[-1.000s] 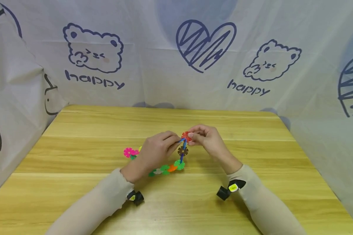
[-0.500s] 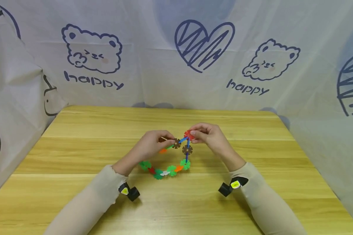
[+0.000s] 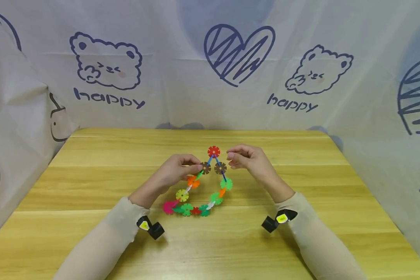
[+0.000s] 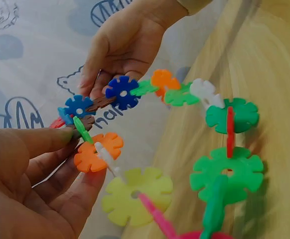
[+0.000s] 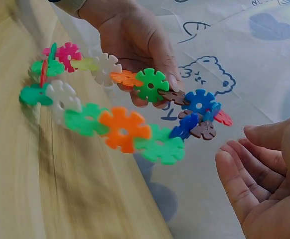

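A closed loop of notched plastic snowflake discs hangs between my hands, joined edge to edge in many colours. My left hand pinches a brown disc between thumb and fingers. At the loop's far tip is a red disc, linked by blue discs to two brown ones. My right hand is just right of the red disc, its fingers loosely bent around nothing; the right wrist view shows a gap between its fingertips and the loop. Nearest my body are a pink disc and several green discs.
The loop is over the middle of a wooden table. White cloth printed with bears and hearts rises behind the table and at both sides. Each wrist carries a small black camera.
My right hand has let go of the red disc and moved slightly right. My left hand has shifted a little left, holding the brown disc, and the whole loop has come into view.
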Action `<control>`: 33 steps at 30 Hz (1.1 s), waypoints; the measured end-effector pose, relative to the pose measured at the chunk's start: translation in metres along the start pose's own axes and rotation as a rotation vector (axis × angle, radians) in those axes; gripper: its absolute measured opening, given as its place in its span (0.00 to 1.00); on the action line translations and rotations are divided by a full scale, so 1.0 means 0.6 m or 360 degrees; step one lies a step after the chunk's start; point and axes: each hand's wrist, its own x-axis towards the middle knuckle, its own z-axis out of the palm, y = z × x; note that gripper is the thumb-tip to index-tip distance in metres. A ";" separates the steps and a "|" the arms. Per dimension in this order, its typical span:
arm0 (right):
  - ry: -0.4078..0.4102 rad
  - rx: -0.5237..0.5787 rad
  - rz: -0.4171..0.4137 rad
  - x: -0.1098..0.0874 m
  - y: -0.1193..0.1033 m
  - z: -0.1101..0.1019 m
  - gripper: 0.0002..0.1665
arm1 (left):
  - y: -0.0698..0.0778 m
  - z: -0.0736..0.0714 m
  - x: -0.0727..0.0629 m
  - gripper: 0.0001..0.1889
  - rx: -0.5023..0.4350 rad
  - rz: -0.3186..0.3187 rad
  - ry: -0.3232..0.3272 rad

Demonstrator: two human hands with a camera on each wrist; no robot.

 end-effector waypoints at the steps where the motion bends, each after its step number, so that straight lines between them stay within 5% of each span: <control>1: 0.0004 0.0003 -0.0001 -0.002 0.001 -0.003 0.14 | -0.002 -0.001 0.000 0.11 -0.0044 -0.0012 0.0007; 8: 0.0050 -0.0032 -0.0018 -0.021 0.006 -0.017 0.13 | -0.005 -0.005 0.004 0.12 -0.0272 -0.0046 0.0085; 20: -0.0052 -0.0052 0.0147 -0.066 0.039 -0.007 0.18 | -0.012 0.005 0.015 0.08 -0.0911 -0.0071 0.0278; 24: -0.0081 0.0037 0.0214 -0.076 0.049 0.004 0.18 | -0.008 0.011 0.017 0.06 -0.1115 -0.0084 0.0382; 33: -0.0152 0.0286 0.0322 -0.086 0.063 0.029 0.18 | -0.004 0.028 0.019 0.05 -0.1324 -0.0018 0.0544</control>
